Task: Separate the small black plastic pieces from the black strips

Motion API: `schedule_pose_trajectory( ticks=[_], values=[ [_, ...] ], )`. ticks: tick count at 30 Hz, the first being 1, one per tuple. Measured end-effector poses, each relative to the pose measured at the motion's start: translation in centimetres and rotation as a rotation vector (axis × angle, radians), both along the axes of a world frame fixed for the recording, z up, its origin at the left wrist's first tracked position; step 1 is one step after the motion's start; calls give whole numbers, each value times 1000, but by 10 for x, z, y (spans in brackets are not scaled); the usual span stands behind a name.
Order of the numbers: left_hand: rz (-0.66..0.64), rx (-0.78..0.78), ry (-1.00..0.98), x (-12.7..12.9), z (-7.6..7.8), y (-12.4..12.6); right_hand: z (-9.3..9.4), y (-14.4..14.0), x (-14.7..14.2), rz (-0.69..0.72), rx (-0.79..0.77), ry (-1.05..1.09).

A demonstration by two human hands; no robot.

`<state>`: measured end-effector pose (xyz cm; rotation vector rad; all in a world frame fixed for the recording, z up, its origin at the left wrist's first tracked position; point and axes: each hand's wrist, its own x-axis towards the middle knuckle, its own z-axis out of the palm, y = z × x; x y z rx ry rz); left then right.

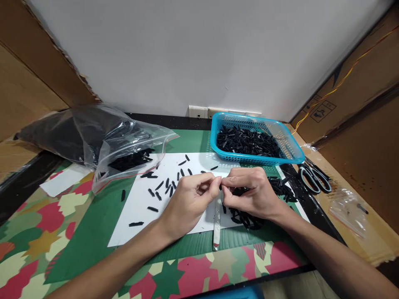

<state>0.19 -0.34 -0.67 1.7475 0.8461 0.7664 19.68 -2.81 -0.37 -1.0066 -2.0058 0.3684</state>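
My left hand point(195, 199) and my right hand point(252, 193) meet fingertip to fingertip over a white paper sheet point(124, 233). Both are closed in a pinch, thumbs against index fingers. A tiny dark bit of a small black piece point(220, 187) shows between the fingertips; the rest is covered by them. Below the hands lies a slim white stick point(217, 224) with a reddish, pointed near end. Loose black strips point(152, 209) are scattered on the paper left of my hands. A pile of black pieces point(247, 219) lies under and behind my right hand.
A blue plastic basket point(258, 158) full of black pieces stands at the back right. At the back left a clear zip bag point(93, 137) of black pieces lies open. Scissors point(313, 178) and a small clear bag point(349, 211) lie on the right, beside cardboard point(358, 124).
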Motion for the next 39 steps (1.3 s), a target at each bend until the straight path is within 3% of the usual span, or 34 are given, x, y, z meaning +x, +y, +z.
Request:
schedule_pose_trajectory(
  ticks=[7, 12, 24, 32, 39],
  values=[
    [21, -237, -167, 4, 4, -1, 3, -2, 0, -69, 29, 108],
    [13, -312, -271, 3, 3, -1, 4, -4, 4, 11, -9, 176],
    [40, -258, -272, 2, -2, -3, 4, -4, 1, -8, 170, 240],
    [-50, -264, -260, -1, 0, -3, -1, -2, 2, 7, 212, 202],
    [-65, -169, -175, -1, -3, -4, -6, -2, 1, -40, 235, 109]
  ],
)
